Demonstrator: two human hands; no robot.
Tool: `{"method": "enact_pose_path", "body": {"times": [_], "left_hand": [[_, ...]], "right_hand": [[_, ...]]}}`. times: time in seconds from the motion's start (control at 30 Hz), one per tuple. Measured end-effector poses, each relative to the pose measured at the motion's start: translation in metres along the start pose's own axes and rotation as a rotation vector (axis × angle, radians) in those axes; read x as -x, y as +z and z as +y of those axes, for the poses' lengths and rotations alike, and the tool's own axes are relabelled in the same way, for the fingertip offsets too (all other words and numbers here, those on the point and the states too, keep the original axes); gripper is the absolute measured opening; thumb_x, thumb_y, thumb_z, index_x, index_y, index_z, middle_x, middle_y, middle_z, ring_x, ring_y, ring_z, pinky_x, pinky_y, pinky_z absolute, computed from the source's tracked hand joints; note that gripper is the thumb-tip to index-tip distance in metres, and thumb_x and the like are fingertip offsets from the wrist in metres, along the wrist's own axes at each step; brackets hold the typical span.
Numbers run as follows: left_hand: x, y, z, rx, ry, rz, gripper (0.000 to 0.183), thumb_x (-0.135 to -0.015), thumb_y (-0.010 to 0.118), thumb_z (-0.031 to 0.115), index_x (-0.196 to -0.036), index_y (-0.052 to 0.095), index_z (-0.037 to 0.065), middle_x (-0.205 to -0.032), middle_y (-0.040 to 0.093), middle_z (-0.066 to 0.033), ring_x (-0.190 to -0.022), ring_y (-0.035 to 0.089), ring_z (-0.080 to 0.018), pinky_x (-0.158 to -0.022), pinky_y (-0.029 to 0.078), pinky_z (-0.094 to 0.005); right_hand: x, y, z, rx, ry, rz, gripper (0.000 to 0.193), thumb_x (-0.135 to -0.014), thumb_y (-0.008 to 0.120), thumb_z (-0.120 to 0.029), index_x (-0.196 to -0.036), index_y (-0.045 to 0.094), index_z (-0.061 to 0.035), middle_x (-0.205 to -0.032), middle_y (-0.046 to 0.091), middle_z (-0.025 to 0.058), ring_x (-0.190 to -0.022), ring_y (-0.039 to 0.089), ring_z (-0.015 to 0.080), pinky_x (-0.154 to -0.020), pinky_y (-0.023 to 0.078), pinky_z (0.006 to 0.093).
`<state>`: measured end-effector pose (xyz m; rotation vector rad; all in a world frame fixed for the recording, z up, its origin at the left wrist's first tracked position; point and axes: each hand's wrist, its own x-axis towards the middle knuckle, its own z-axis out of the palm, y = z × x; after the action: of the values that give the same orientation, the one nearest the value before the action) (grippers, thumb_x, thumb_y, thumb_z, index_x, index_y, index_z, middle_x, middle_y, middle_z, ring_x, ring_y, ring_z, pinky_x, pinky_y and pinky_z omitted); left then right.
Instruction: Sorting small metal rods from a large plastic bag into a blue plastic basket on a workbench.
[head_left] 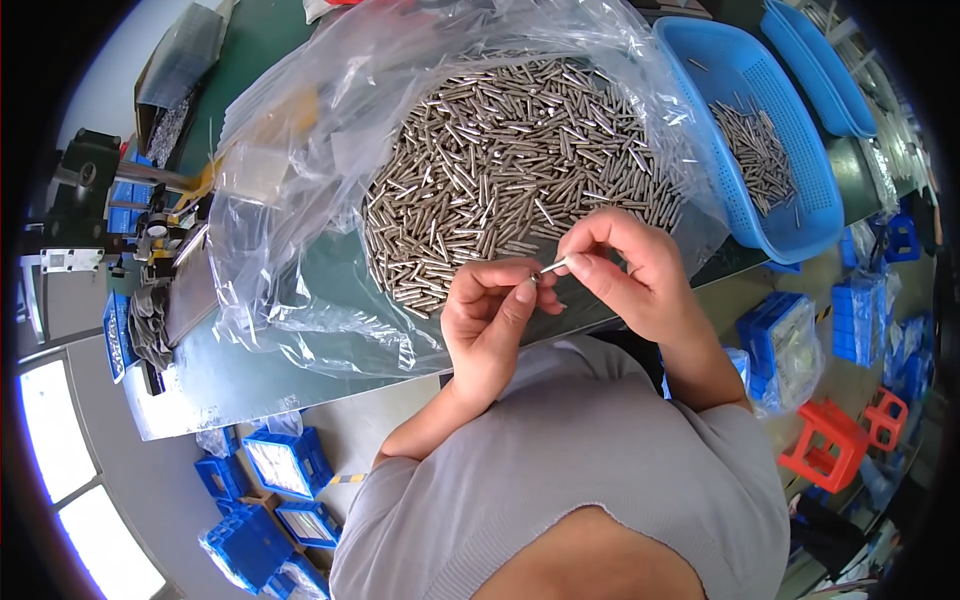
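Head view. Surface: a dark green worktable, its near edge curving across the middle of the frame. On it lies a large clear plastic bag, opened out flat and crumpled at the rim, carrying a dense heap of small metal pins, silver, slender, lying in all directions. To the right of the heap, a blue perforated plastic basket holds a smaller scatter of the same pins against its far wall; a second blue basket sits behind it, only partly in frame. At the left end of the table stands dark machinery, detail unclear.

Room: pale floor below the table edge. Blue plastic bins, some wrapped in clear film, stand on the floor at lower left and at right; a red plastic stool at lower right. Bright window panels at far lower left.

Hands: both raised just over the near edge of the heap, close together. The right hand pinches a single metal pin between thumb and forefinger, fingers closed on it, remaining fingers curled. The pin points left toward the left hand, whose thumb and forefinger close at the pin's free tip; whether they grip it or only touch it cannot be told. The person wears a grey top.
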<state>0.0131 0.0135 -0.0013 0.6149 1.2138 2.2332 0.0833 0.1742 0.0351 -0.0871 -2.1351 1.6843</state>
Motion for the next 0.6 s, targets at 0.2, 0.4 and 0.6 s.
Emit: {"method": "enact_pose_path", "body": {"times": [0.2,0.4,0.6], "left_hand": [[0.001,-0.003,0.0,-0.006,-0.006,-0.037,0.01,-0.093,0.051,-0.004,-0.103,0.049,-0.003,-0.102,0.061,-0.0162,-0.085,0.063,-0.0182,-0.074,0.055,-0.0307],[0.001,-0.005,-0.001,-0.033,-0.022,-0.064,0.01,-0.093,0.051,-0.005,-0.102,0.05,-0.003,-0.103,0.061,-0.0159,-0.082,0.063,-0.0182,-0.076,0.054,-0.0292],[0.002,-0.001,-0.003,-0.004,0.004,-0.024,0.009,-0.092,0.052,-0.005,-0.101,0.051,-0.003,-0.102,0.06,-0.017,-0.081,0.063,-0.0179,-0.075,0.055,-0.0301]], "right_hand": [[-0.002,0.002,0.005,0.045,0.001,-0.117,0.006,-0.084,0.062,-0.002,-0.09,0.061,-0.0019,-0.088,0.059,0.0051,-0.075,0.056,0.0108,-0.063,0.043,0.0227],[-0.001,0.009,0.014,0.095,-0.125,-0.046,0.009,-0.077,0.068,-0.001,-0.084,0.063,-0.0031,-0.087,0.059,0.0057,-0.074,0.055,0.0127,-0.061,0.041,0.0233],[0.005,-0.003,0.0,0.12,-0.102,0.088,0.009,-0.078,0.066,0.001,-0.085,0.061,-0.0016,-0.088,0.059,0.007,-0.076,0.057,0.0148,-0.065,0.045,0.0251]]}}
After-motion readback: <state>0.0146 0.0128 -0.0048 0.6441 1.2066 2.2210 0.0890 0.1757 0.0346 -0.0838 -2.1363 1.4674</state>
